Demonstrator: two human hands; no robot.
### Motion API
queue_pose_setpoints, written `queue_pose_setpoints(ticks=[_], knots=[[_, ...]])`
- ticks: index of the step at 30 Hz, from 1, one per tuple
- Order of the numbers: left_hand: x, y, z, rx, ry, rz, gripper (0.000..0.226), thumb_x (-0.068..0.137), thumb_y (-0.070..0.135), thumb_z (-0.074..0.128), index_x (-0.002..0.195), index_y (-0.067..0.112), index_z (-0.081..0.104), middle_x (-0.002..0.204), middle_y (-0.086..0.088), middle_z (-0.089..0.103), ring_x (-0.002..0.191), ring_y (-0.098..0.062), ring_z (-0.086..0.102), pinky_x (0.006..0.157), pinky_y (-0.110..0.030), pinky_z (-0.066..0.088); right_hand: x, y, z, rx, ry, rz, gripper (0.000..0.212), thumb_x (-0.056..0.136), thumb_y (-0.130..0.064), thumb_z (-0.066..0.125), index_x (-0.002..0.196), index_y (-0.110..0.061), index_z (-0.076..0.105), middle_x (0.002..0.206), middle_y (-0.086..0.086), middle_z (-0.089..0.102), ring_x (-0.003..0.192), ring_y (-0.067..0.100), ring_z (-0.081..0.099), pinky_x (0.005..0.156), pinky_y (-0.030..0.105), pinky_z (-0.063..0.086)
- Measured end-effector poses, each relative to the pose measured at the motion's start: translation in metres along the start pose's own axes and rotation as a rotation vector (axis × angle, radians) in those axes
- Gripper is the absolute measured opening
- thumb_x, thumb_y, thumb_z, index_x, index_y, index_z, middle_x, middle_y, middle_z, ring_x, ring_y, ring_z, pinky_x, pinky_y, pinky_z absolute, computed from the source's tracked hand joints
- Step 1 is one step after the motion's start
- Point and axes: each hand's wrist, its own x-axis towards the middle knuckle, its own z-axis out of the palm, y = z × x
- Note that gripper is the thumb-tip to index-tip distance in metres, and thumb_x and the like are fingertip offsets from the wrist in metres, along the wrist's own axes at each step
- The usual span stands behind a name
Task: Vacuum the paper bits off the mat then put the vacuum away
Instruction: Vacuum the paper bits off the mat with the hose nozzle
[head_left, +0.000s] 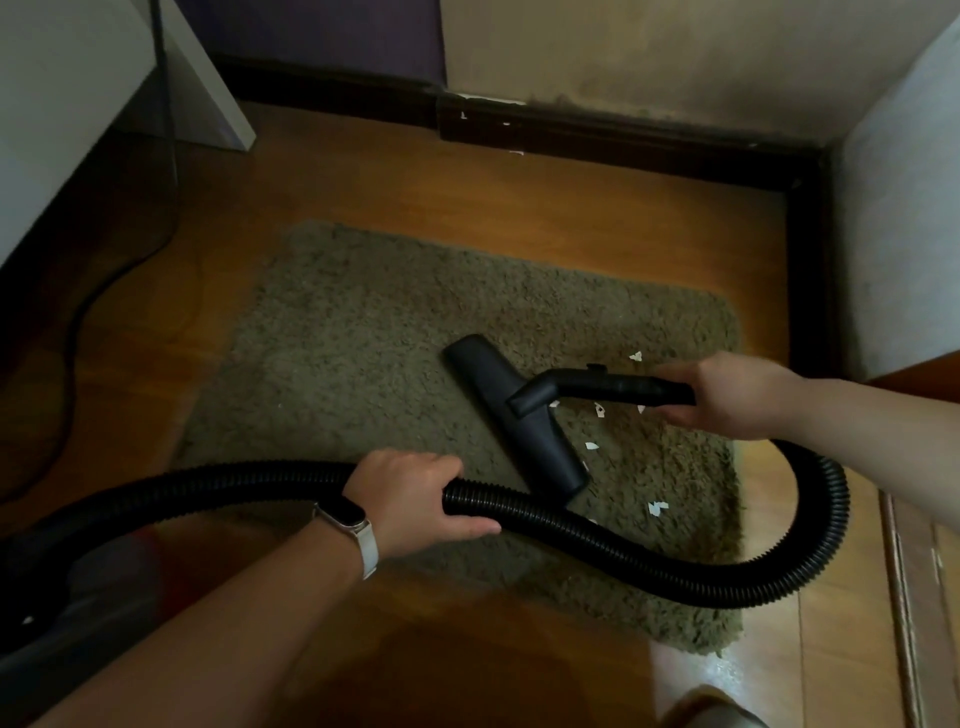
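A shaggy olive mat (374, 332) lies on the wooden floor. Several white paper bits (655, 508) are scattered on its right half. The black floor nozzle (511, 410) of the vacuum rests on the mat, angled from upper left to lower right, just left of the bits. My right hand (727, 397) grips the rigid black handle tube (613, 385) joined to the nozzle. My left hand (421, 499) grips the ribbed black hose (727, 582), which loops round the mat's right side. The dark vacuum body (78, 587) sits at the lower left, partly hidden by my left arm.
A black power cable (78, 312) runs across the floor on the left, beside a white cabinet (62, 104). A dark skirting board (623, 140) and walls close off the far and right sides. A cardboard edge (909, 597) lies at the lower right.
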Motion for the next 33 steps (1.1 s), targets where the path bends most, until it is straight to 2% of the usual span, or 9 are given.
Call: queue_pose_setpoints(ticks=[3, 8, 14, 17, 19, 22, 25, 28, 33], knots=[[-0.002, 0.002, -0.002, -0.014, 0.003, 0.011, 0.069, 0.069, 0.091, 0.027, 0.087, 0.031, 0.057, 0.072, 0.014, 0.056, 0.065, -0.007, 0.056, 0.058, -0.023, 0.041, -0.006, 0.011, 0.0, 0.0, 0.012, 0.038, 0.034, 0.093, -0.057, 0.055, 0.125, -0.045, 0.052, 0.067, -0.01, 0.063, 0.057, 0.004, 0.061, 0.054, 0.03, 0.054], [-0.002, 0.001, -0.007, -0.028, 0.025, -0.015, 0.075, 0.064, 0.093, 0.02, 0.09, 0.033, 0.057, 0.075, 0.014, 0.058, 0.07, -0.006, 0.058, 0.062, -0.024, 0.045, -0.011, 0.012, 0.0, 0.001, 0.014, 0.078, 0.042, 0.094, -0.052, 0.056, 0.133, -0.038, 0.052, 0.068, -0.01, 0.063, 0.06, 0.006, 0.061, 0.06, 0.033, 0.054], [-0.002, 0.0, -0.002, -0.022, 0.051, 0.008, 0.075, 0.066, 0.094, 0.022, 0.087, 0.032, 0.058, 0.074, 0.015, 0.058, 0.069, -0.006, 0.059, 0.061, -0.025, 0.045, -0.009, -0.02, 0.002, -0.001, -0.02, 0.01, 0.03, 0.096, -0.047, 0.055, 0.126, -0.041, 0.052, 0.069, -0.008, 0.063, 0.056, 0.005, 0.061, 0.046, 0.023, 0.044], [-0.003, -0.001, 0.001, -0.007, 0.103, 0.044, 0.069, 0.069, 0.093, 0.028, 0.08, 0.031, 0.058, 0.066, 0.014, 0.057, 0.06, -0.006, 0.058, 0.053, -0.025, 0.043, -0.006, -0.041, 0.007, -0.001, -0.051, -0.036, 0.025, 0.097, -0.045, 0.055, 0.122, -0.041, 0.054, 0.07, -0.007, 0.064, 0.056, 0.006, 0.063, 0.047, 0.025, 0.05], [-0.004, -0.001, 0.002, -0.003, 0.136, 0.062, 0.065, 0.07, 0.092, 0.031, 0.076, 0.032, 0.057, 0.061, 0.015, 0.055, 0.055, -0.006, 0.056, 0.049, -0.024, 0.042, -0.004, -0.048, 0.008, -0.01, -0.056, -0.054, 0.026, 0.096, -0.047, 0.054, 0.122, -0.043, 0.052, 0.07, -0.008, 0.064, 0.055, 0.005, 0.062, 0.045, 0.023, 0.047], [-0.006, -0.001, 0.003, -0.012, 0.079, 0.038, 0.068, 0.068, 0.093, 0.029, 0.08, 0.032, 0.057, 0.066, 0.015, 0.056, 0.06, -0.006, 0.057, 0.054, -0.025, 0.043, 0.0, -0.046, 0.007, -0.014, -0.059, -0.057, 0.034, 0.096, -0.05, 0.053, 0.129, -0.046, 0.048, 0.07, -0.008, 0.064, 0.054, 0.005, 0.062, 0.044, 0.022, 0.045], [-0.007, 0.0, 0.0, 0.005, 0.039, 0.009, 0.077, 0.066, 0.096, 0.021, 0.086, 0.031, 0.058, 0.073, 0.015, 0.058, 0.068, -0.008, 0.06, 0.061, -0.028, 0.046, 0.002, -0.035, 0.006, 0.004, -0.057, -0.043, 0.04, 0.095, -0.052, 0.054, 0.134, -0.047, 0.046, 0.07, -0.007, 0.066, 0.054, 0.007, 0.064, 0.047, 0.028, 0.055], [-0.004, 0.001, -0.002, 0.023, -0.068, -0.011, 0.071, 0.068, 0.092, 0.027, 0.093, 0.032, 0.055, 0.078, 0.016, 0.054, 0.076, -0.007, 0.059, 0.067, -0.027, 0.045, 0.001, -0.019, 0.005, 0.043, -0.035, 0.002, 0.03, 0.095, -0.051, 0.056, 0.124, -0.047, 0.05, 0.069, -0.007, 0.066, 0.053, 0.006, 0.063, 0.048, 0.026, 0.052], [0.005, -0.005, 0.003, 0.041, -0.107, -0.006, 0.065, 0.069, 0.091, 0.028, 0.091, 0.034, 0.051, 0.079, 0.015, 0.057, 0.073, -0.006, 0.056, 0.064, -0.025, 0.043, -0.017, 0.005, 0.009, 0.103, -0.014, 0.11, 0.031, 0.093, -0.055, 0.056, 0.122, -0.044, 0.055, 0.073, -0.008, 0.068, 0.062, 0.007, 0.065, 0.057, 0.032, 0.056]])
